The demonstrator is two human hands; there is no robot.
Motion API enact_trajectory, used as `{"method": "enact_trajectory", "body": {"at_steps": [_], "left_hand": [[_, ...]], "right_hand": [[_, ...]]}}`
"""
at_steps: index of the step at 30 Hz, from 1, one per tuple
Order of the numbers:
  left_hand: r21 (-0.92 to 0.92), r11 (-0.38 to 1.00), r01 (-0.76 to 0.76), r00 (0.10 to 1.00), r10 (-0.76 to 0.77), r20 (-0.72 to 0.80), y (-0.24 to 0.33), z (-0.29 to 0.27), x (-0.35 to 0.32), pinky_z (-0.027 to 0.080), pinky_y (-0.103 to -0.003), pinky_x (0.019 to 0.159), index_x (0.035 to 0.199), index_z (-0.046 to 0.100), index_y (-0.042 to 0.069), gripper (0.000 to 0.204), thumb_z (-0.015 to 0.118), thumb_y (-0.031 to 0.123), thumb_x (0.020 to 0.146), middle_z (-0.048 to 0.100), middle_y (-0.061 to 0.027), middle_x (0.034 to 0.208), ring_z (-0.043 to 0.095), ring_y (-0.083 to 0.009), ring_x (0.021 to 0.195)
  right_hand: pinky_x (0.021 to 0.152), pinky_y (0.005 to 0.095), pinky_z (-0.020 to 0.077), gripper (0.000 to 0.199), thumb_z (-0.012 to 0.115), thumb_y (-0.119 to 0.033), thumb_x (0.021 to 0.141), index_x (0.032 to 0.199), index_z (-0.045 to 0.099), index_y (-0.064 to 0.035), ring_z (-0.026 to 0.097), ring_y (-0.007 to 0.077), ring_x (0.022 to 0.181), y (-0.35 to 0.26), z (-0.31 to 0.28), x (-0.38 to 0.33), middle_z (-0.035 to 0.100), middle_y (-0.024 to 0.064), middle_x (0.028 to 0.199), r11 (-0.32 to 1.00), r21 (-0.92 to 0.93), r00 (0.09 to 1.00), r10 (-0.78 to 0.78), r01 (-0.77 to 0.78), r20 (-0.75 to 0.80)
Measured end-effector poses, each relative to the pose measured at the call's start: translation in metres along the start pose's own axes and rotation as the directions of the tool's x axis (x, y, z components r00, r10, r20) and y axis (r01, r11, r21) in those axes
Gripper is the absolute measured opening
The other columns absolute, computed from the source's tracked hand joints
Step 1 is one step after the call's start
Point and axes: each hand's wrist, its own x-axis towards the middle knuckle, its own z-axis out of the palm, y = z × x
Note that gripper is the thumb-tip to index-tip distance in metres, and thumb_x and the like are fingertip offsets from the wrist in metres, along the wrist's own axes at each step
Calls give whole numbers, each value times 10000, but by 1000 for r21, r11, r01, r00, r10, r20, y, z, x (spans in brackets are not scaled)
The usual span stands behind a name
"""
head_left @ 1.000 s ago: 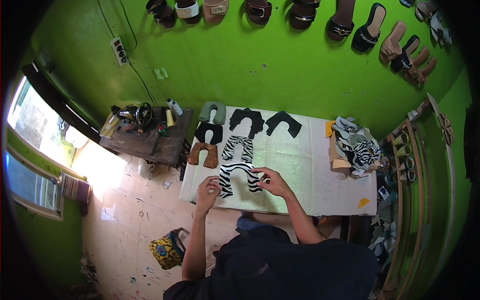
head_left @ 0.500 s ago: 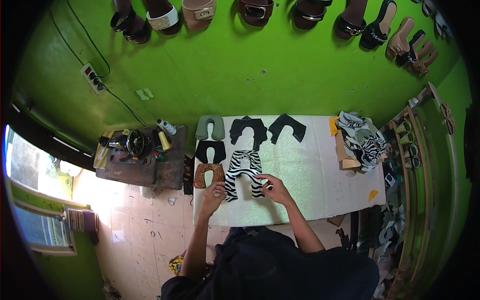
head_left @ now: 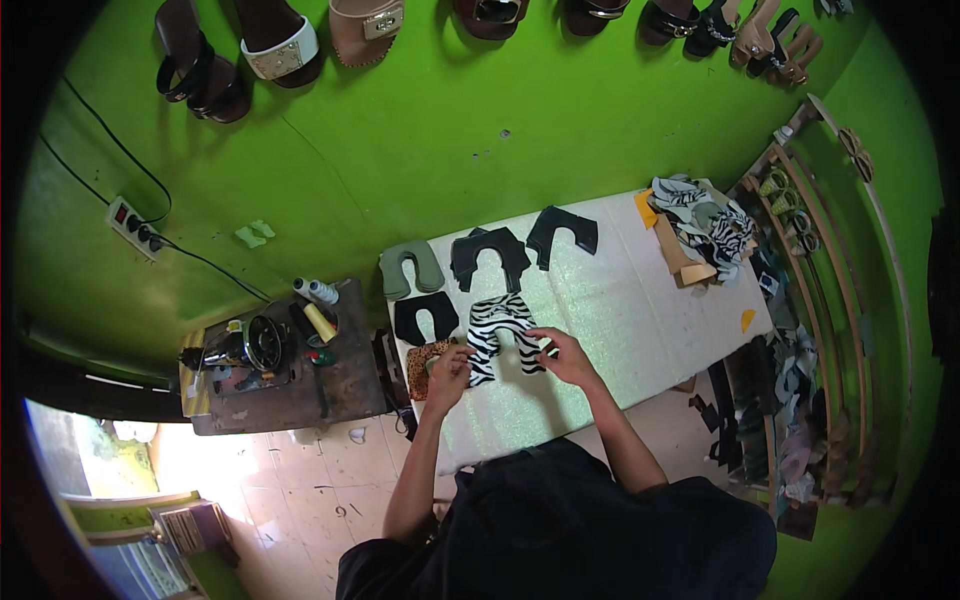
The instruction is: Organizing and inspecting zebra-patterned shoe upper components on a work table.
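A zebra-print, U-shaped cut piece is held between my two hands at the near side of the table. My left hand pinches its left leg, and my right hand grips the right leg between thumb and fingers. Behind and partly under it lies another zebra-print piece, so their overlap is hard to make out. Beside my left hand is a leopard-print piece, partly covered by that hand. Black U-shaped pieces lie just beyond it.
Grey-green pieces, a black stack and another black piece lie along the far side of the white table. Scraps heap at the right. A sewing machine stands left; sandals hang on the green wall.
The held zebra-print piece has shifted away from me, covering more of the zebra-print piece behind it. Both hands keep their pinch. The head view has tilted and turned.
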Motion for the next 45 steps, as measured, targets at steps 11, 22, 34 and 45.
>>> {"method": "enact_trajectory", "body": {"at_steps": [11,22,34,45], "left_hand": [[201,979,-1,999,12,-52,-13,1,41,498,-247,713,1092,667,39,333,716,-32,770,605,-27,867,581,-96,757],[262,958,119,987,-85,-136,-55,23,82,528,-295,751,1122,689,55,372,717,-63,770,659,-121,926,629,-181,808],[535,840,93,990,-22,-138,-70,38,85,514,-379,864,1162,643,54,385,697,-17,788,622,-175,1064,604,-313,962],[812,570,128,991,-42,-127,-53,50,81,528,-458,866,1206,636,108,391,710,159,826,557,-132,1104,547,-323,1112]], "right_hand": [[731,279,552,585,630,135,758,1282,617,-123,638,172,828,27,3,46,625,107,1140,998,-50,998,-44,42,-45],[783,302,540,544,656,101,782,1283,619,-107,640,213,830,77,4,94,629,125,1137,986,-145,997,82,-83,-15],[912,371,507,513,692,25,789,1283,583,-60,623,311,1031,97,17,94,595,157,1151,977,-189,993,85,-99,-77],[905,390,499,549,761,-98,787,1308,587,-115,556,320,1049,90,26,87,557,136,1165,827,-550,989,47,-116,-138]]}}
